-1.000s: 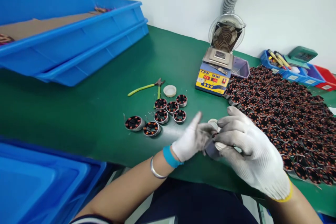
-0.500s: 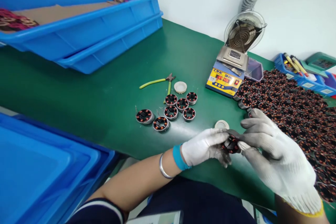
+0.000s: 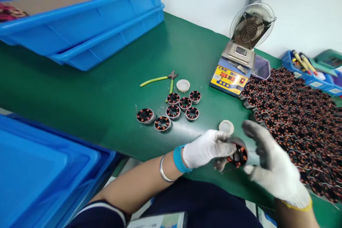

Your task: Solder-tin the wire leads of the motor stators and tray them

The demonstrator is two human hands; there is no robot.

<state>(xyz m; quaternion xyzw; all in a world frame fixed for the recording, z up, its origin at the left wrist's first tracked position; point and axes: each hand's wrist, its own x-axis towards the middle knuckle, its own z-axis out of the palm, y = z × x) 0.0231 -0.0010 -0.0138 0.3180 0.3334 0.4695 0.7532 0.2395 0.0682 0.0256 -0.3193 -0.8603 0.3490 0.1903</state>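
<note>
My left hand (image 3: 211, 148), in a white glove with darkened fingertips, grips a motor stator (image 3: 241, 154) by its left side. The stator is a dark metal ring with copper windings inside, tilted so that its open face shows. Just right of it, my right hand (image 3: 275, 167) is open, gloved too, thumb and fingers spread apart and a little blurred. A small white round dish (image 3: 226, 127) lies behind the held stator. Several more stators (image 3: 173, 112) stand in a loose group left of my hands, some with thin wire ends sticking up.
Green-handled cutters (image 3: 171, 78) and a white cap (image 3: 183, 85) lie behind the loose group. A yellow-and-blue soldering unit (image 3: 228, 78) stands at the back, below a fan. Rows of stators (image 3: 299, 124) cover the right side. Blue crates (image 3: 107, 17) stand at left.
My right hand has let go of the stator and opened, drawing away to the right. The stator has turned, and its ring now faces up more plainly in my left hand.
</note>
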